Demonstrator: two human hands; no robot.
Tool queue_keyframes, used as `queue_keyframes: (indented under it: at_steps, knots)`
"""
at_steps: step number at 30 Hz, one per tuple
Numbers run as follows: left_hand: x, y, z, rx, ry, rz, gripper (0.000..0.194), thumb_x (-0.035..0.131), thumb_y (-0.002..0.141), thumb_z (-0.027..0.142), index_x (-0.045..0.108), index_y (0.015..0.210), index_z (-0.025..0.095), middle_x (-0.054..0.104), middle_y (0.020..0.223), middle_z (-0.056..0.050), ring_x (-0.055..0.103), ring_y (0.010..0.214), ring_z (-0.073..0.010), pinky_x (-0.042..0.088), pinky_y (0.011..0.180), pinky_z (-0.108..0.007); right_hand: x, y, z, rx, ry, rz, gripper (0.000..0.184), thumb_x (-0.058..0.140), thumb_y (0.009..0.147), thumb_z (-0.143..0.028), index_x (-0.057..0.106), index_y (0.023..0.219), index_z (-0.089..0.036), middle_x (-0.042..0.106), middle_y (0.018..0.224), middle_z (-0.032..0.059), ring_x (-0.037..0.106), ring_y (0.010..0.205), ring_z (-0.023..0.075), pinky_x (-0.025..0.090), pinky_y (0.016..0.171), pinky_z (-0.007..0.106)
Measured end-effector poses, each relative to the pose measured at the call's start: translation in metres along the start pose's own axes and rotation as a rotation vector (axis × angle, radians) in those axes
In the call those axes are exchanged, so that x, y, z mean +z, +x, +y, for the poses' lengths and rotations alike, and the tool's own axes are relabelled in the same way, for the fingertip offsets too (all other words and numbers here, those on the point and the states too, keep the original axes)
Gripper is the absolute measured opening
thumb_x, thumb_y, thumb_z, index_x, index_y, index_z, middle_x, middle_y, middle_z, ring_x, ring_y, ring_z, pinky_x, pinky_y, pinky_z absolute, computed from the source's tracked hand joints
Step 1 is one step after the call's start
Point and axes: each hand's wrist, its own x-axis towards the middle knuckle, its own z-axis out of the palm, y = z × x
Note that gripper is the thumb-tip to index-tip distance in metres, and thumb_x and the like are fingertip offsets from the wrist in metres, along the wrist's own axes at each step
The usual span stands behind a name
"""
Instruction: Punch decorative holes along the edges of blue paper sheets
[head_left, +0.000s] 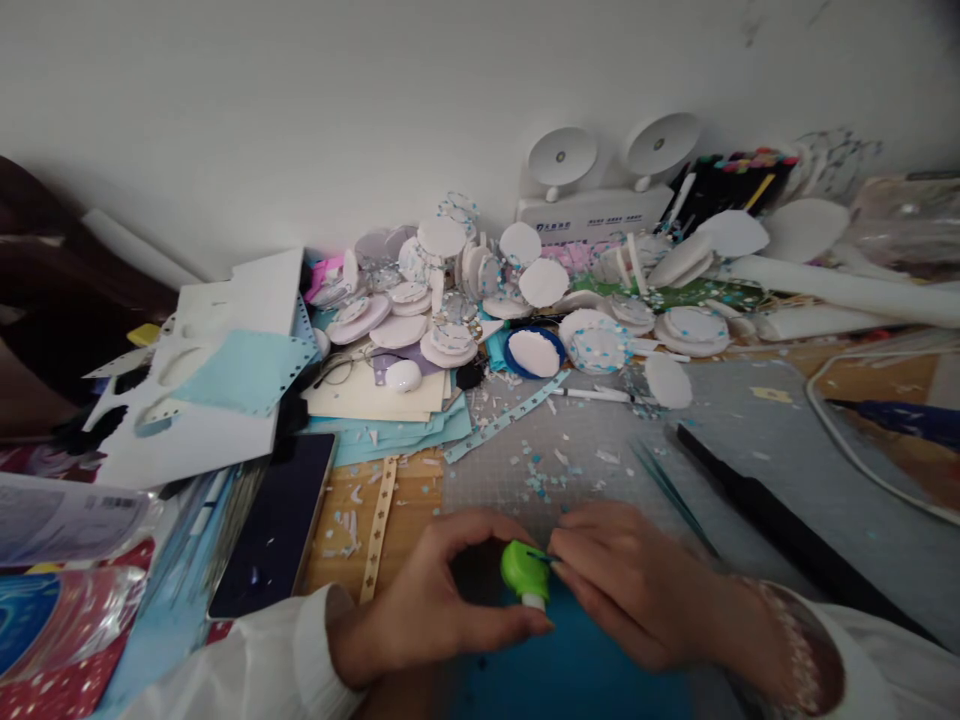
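A small green craft punch (523, 570) with a white button at its lower end is gripped between the thumb and fingers of my left hand (442, 580). My right hand (637, 580) is closed in a pinch just right of the punch, slightly blurred. Between its fingertips is a thin dark teal piece (541, 557) that reaches the punch's side; its full shape is hidden. Below both hands lies a blue sheet (585, 660), and I cannot tell whether the thin piece belongs to it. Small blue and white paper bits (536, 480) are scattered beyond my fingers.
White round discs (544, 283) crowd the back by the wall, near a twin-lamp emergency light (592, 215). Tweezers (679, 500) and a black tool (750, 500) lie on the grey cutting mat (750, 400). Leftward are a phone (274, 530), punched light-blue paper (240, 370) and white sheets (262, 285).
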Motion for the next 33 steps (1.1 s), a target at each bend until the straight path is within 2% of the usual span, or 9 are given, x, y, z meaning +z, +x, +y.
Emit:
queue_keyframes:
  at_steps: [5,9,16,23,27,30,31,33]
  knots:
    - [-0.002,-0.001,0.001,0.039,0.079,0.006,0.042,0.083,0.070,0.035,0.067,0.105,0.016,0.070,0.100,-0.007,0.065,0.093,-0.0225,0.049,0.085,-0.031,-0.001,0.000,0.001,0.027,0.048,-0.003,0.028,0.030,0.094,-0.013,0.048,0.074,-0.021,0.056,0.062,0.0020,0.049,0.057,0.0159,0.034,0.056,0.030]
    - [-0.002,-0.002,0.001,0.036,0.058,0.011,0.044,0.081,0.073,0.037,0.065,0.108,0.016,0.070,0.104,-0.009,0.064,0.096,-0.0234,0.049,0.088,-0.032,0.001,-0.001,0.003,0.042,0.058,0.004,0.028,0.029,0.096,-0.016,0.046,0.074,-0.021,0.055,0.062,0.0014,0.048,0.056,0.0157,0.031,0.056,0.030]
    - [-0.001,0.000,0.003,-0.076,-0.013,-0.036,0.040,0.077,0.076,0.041,0.064,0.103,0.015,0.066,0.100,-0.009,0.060,0.094,-0.0238,0.046,0.085,-0.033,0.002,0.002,0.002,0.064,0.106,0.009,0.031,0.027,0.097,-0.016,0.046,0.074,-0.021,0.056,0.061,0.0018,0.050,0.055,0.0160,0.031,0.055,0.030]
    - [0.001,0.005,0.006,-0.018,0.096,-0.011,0.035,0.065,0.083,0.042,0.062,0.101,0.011,0.063,0.090,-0.008,0.058,0.086,-0.0226,0.046,0.078,-0.032,0.005,0.003,0.002,0.169,0.178,-0.021,0.031,0.029,0.100,-0.023,0.048,0.075,-0.020,0.057,0.064,0.0026,0.053,0.057,0.0169,0.035,0.056,0.030]
    - [0.002,0.009,0.006,0.012,0.125,0.038,0.033,0.064,0.083,0.040,0.062,0.100,0.012,0.062,0.086,-0.007,0.057,0.082,-0.0211,0.046,0.074,-0.030,0.002,0.006,0.003,0.324,0.265,-0.029,0.028,0.033,0.101,-0.026,0.054,0.084,-0.020,0.063,0.076,0.0040,0.059,0.069,0.0184,0.042,0.065,0.030]
    - [0.003,0.013,0.005,0.037,0.105,0.077,0.032,0.065,0.083,0.039,0.063,0.099,0.012,0.064,0.087,-0.007,0.058,0.083,-0.0217,0.047,0.075,-0.031,-0.001,0.009,0.005,0.416,0.457,0.012,0.022,0.042,0.099,-0.037,0.057,0.103,-0.020,0.067,0.094,0.0056,0.063,0.086,0.0202,0.047,0.075,0.032]
    - [0.003,0.014,0.004,0.049,0.095,0.081,0.031,0.066,0.082,0.038,0.063,0.098,0.012,0.065,0.087,-0.008,0.059,0.083,-0.0219,0.047,0.076,-0.031,-0.002,0.009,0.005,0.437,0.523,0.028,0.028,0.048,0.096,-0.043,0.056,0.111,-0.020,0.067,0.103,0.0069,0.064,0.094,0.0216,0.048,0.081,0.033]
    - [0.004,0.015,0.003,0.070,0.085,0.084,0.030,0.066,0.082,0.038,0.063,0.097,0.011,0.066,0.087,-0.008,0.060,0.083,-0.0223,0.048,0.075,-0.031,0.000,0.011,0.004,0.471,0.599,0.057,0.051,0.063,0.085,-0.054,0.053,0.123,-0.020,0.065,0.120,0.0101,0.061,0.108,0.0259,0.048,0.091,0.037]
